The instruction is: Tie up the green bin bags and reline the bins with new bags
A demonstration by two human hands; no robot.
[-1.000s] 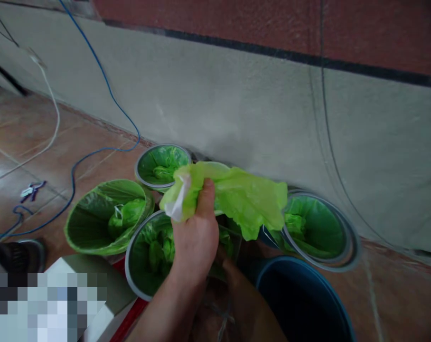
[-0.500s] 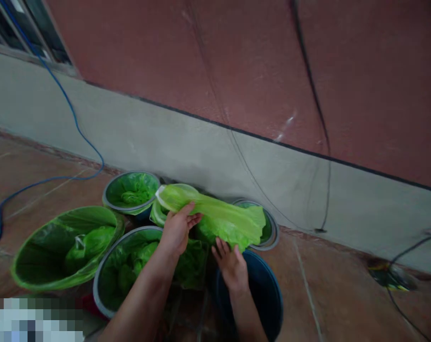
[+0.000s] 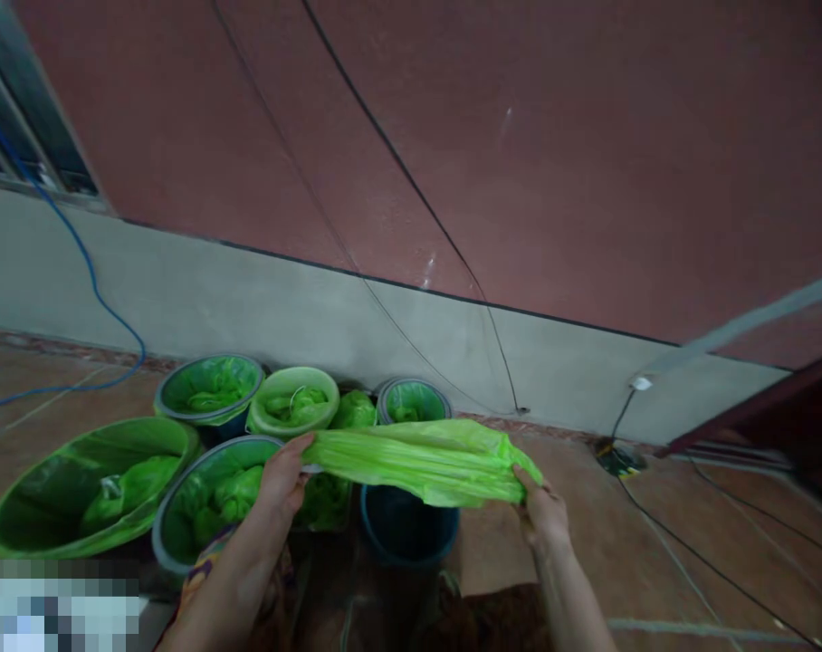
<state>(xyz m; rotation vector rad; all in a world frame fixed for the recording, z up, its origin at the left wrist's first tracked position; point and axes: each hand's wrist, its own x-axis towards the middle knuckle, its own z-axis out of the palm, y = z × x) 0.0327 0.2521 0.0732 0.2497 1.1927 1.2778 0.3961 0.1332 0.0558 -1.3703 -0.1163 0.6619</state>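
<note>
A bright green plastic bag (image 3: pixel 417 460) is stretched sideways between my two hands. My left hand (image 3: pixel 285 475) is closed on its narrow, gathered end. My right hand (image 3: pixel 541 509) pinches the wider end at the right. Below the bag stands a dark blue bucket (image 3: pixel 411 534), its rim partly covered by the bag. To the left of my left hand is a grey-rimmed bucket (image 3: pixel 163 530) lined with green plastic, partly hidden by my forearm.
A wide green-lined tub (image 3: pixel 17 534) stands at the far left. Along the wall are a grey-rimmed bucket (image 3: pixel 170 367), a pale green bucket (image 3: pixel 326 398) and another lined bucket (image 3: pixel 438 389). A blue cable (image 3: pixel 89 263) hangs left; black cables (image 3: pixel 683 541) cross the floor at right.
My right hand has gone from open fingers under the bag to gripping its right end. The bag is now pulled out lengthwise and level. The view has shifted to the right.
</note>
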